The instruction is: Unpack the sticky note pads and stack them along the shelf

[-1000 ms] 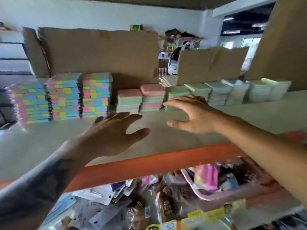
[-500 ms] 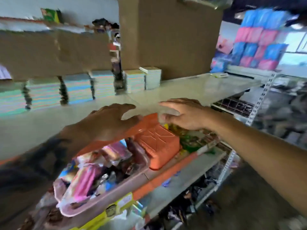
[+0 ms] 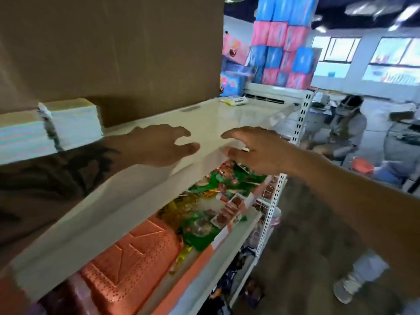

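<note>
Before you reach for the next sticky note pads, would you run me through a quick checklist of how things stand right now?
1. Left hand free: ok, fingers spread, holding nothing.
2. Right hand free: ok, fingers loose, holding nothing.
3. Bare space on the white shelf right of the last sticky note stack: ok, bare board as far as a small packet at the far end.
4. Last stack upright and square: ok as far as the blur allows.
5. Supply of packed pads located: cannot tell, none in view; only the outside of the cardboard box shows.
6. Way clear on the right: cannot tell, a seated person is beyond the shelf end.
</note>
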A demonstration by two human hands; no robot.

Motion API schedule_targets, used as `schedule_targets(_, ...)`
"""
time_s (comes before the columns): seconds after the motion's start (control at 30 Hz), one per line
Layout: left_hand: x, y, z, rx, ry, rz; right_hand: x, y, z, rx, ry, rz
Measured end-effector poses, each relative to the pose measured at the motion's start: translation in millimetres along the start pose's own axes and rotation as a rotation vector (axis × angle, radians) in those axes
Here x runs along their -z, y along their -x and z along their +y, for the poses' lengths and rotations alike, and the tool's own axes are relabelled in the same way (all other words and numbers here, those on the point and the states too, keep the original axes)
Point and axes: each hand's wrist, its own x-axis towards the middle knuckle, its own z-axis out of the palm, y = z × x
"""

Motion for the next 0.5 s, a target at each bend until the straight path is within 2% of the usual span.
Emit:
schedule_targets(0.17,1,-97,3,-0.058,-0.002,-0.049,20,-73,59,-0.094,0.063,0.017)
schedule_targets(0.5,-24,-266,29,-0.051,0.100,0.018,24,-179,171,-0.119,0.062,0.029)
